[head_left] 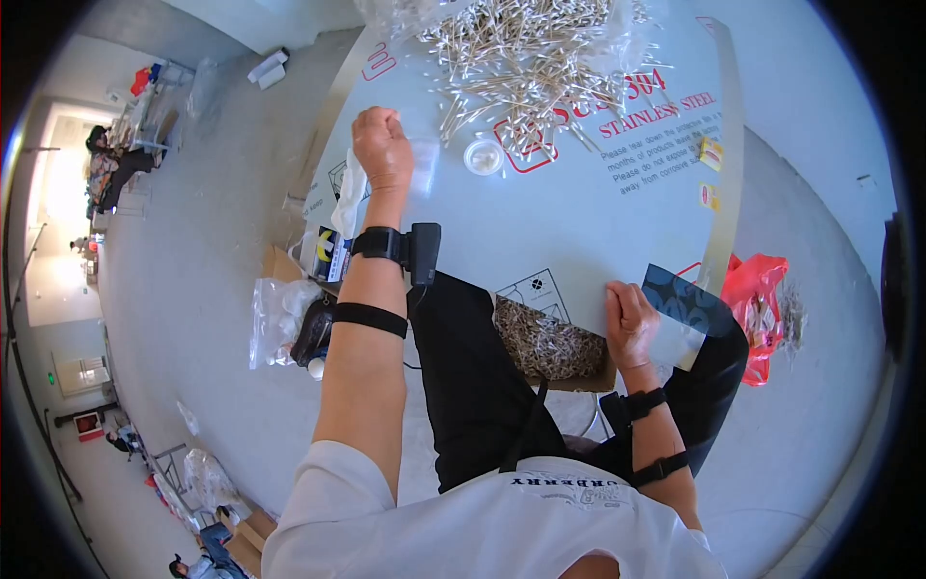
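Observation:
My left hand [383, 145] is curled into a fist over the left side of the table [502, 227]. Anything inside its fingers is hidden. Beside it lie a flat clear plastic sleeve [422, 166] and a crumpled white piece [349, 201]. At the table's near right edge, my right hand [632, 323] has its fingers closed at the side of a plastic bag with a dark blue pattern [680, 299] and a see-through lower part. A big heap of cotton swabs [521, 58] covers the far part of the table. A small round clear tub [483, 157] stands in front of the heap.
Below the table edge, between my legs, a cardboard box [579, 383] holds many swabs. A red plastic bag [757, 309] hangs at the right. Clear bags [280, 314] and a dark pouch [313, 331] sit at the left. People work far off at the left.

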A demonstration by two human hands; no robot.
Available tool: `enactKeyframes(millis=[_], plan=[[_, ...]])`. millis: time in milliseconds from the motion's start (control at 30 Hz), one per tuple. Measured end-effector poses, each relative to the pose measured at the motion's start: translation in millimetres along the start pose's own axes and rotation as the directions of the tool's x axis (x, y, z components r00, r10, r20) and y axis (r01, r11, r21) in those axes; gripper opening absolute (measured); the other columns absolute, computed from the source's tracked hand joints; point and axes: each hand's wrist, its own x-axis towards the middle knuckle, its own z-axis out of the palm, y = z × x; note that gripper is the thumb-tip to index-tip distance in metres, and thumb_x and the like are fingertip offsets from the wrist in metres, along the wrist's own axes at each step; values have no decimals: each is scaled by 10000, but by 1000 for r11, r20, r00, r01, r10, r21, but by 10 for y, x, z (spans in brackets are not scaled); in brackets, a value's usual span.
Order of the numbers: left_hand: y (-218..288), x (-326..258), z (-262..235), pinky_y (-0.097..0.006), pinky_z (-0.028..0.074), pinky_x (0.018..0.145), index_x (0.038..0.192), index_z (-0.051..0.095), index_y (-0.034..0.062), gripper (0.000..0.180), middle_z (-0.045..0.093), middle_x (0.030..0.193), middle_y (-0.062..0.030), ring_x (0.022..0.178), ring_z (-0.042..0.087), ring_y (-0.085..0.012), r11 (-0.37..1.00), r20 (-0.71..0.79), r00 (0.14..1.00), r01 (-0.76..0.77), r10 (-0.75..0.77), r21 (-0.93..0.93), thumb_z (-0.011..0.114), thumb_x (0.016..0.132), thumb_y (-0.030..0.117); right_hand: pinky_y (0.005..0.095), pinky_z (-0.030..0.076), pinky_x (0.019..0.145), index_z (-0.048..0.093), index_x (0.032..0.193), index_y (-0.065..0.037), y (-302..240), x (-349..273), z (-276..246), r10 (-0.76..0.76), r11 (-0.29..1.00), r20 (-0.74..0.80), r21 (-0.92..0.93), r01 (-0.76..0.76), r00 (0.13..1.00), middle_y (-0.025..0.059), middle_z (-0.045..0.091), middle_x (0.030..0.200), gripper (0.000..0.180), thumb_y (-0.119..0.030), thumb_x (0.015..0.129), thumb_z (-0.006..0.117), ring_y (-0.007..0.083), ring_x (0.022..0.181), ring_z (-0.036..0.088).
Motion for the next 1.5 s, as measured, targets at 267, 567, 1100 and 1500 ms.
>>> enactKeyframes(millis=[267, 567, 1100, 1500], plan=[[641, -83, -391, -245, 433, 507, 821, 632, -4, 73, 615, 681, -31, 560, 534, -86, 690, 267, 873, 486, -407, -537, 657, 871, 44, 297, 456, 549, 640, 900, -40, 69, -40, -35, 199, 957, 86, 196, -212, 976, 69, 622, 729, 56, -86, 871, 653, 176, 595, 591], [1799, -1009, -456, -230, 406, 474, 785, 631, -11, 91, 623, 692, -58, 534, 519, -93, 92, 833, 520, 854, -191, -512, 651, 864, 30, 234, 462, 606, 632, 958, 5, -543, 179, -369, 637, 236, 407, 706, -667, 655, 50, 659, 844, 250, -232, 904, 690, 107, 721, 600], [2747, -1682, -493, -215, 410, 540, 852, 675, 2, 214, 642, 740, -46, 659, 600, -111, 189, 953, 282, 947, -111, -259, 688, 879, 214, 238, 474, 564, 618, 925, -44, 2, -266, -510, 593, -444, 522, 847, -292, 613, 57, 647, 794, 36, -50, 905, 647, 121, 646, 583], [2998, -1786, -425, -212, 356, 466, 711, 637, 4, 143, 593, 617, -14, 530, 501, -65, 356, 913, 388, 877, -128, -323, 722, 815, 55, 211, 384, 558, 608, 833, -35, 56, -389, -875, 720, 376, -51, 867, -327, 692, -35, 547, 701, 122, -102, 883, 697, 45, 622, 469]])
